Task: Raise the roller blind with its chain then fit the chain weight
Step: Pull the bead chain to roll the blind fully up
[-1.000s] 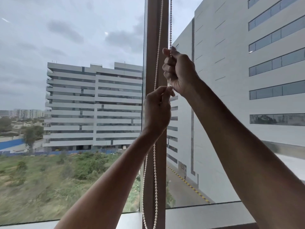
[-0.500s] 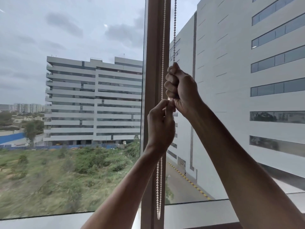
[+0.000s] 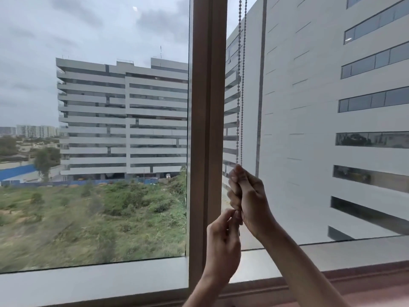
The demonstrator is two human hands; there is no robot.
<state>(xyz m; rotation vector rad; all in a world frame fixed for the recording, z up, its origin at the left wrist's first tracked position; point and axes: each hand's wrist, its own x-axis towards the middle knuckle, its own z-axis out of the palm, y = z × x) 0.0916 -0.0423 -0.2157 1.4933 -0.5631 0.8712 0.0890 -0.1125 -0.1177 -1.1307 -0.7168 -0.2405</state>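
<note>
A beaded chain (image 3: 240, 85) hangs in two strands from the top of the frame, just right of the brown window post (image 3: 207, 129). My right hand (image 3: 247, 196) is closed in a fist around both strands where they end in view. My left hand (image 3: 223, 242) sits directly below it, thumb and fingertips pinched at the bottom of the right fist; the chain there is hidden by the fingers. The roller blind and the chain weight are not in view.
Two large glass panes flank the post, with a grey sill (image 3: 93, 282) below and a reddish-brown ledge (image 3: 365, 282) at the lower right. Outside are office buildings and scrubland.
Both hands have come down along the chain, from high on the post to near the sill. The loose loop that hung below the left hand is no longer visible.
</note>
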